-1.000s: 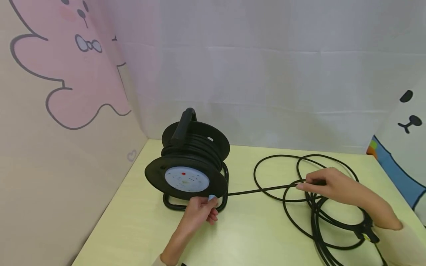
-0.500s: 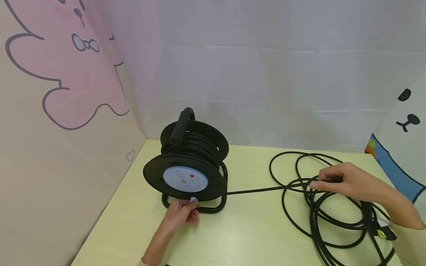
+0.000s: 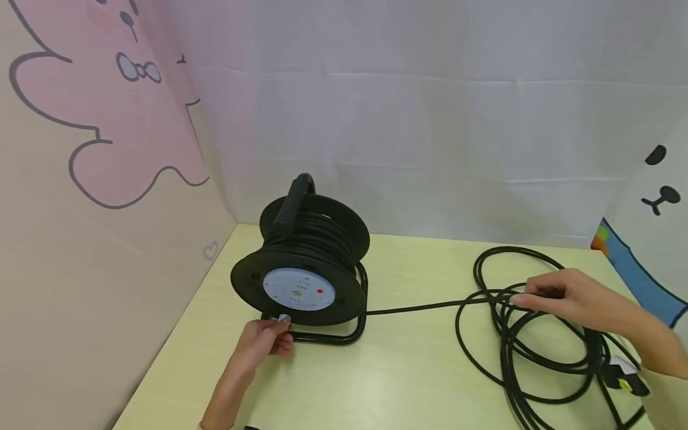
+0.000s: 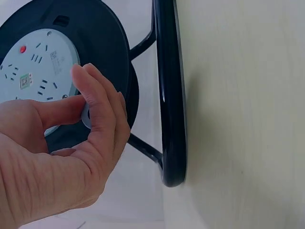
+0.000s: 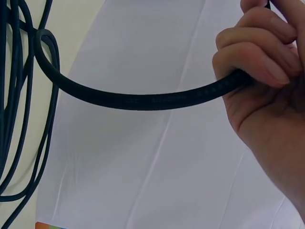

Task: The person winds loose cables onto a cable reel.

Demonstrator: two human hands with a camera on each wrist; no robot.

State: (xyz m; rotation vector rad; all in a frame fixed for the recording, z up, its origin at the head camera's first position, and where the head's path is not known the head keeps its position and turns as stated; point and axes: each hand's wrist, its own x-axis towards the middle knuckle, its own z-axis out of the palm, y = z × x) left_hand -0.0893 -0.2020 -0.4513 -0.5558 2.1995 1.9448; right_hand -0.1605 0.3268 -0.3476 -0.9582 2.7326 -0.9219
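Reel [image 3: 301,280] knob [image 3: 283,318] turned leftward; cable [image 3: 419,308] loops shrank.

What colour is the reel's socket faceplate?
Pale blue-grey faceplate with a red dot; clearest in the left wrist view.

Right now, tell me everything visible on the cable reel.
The cable reel is black plastic: two round flanges with black cable wound between them, set upright in a black tubular frame with a carry handle on top. It stands on the pale yellow-green table, near the left wall. The front flange carries a light grey socket plate with a red button. The left hand pinches a small pale knob at the flange's lower edge. A cable run leads right to the right hand, which grips it.
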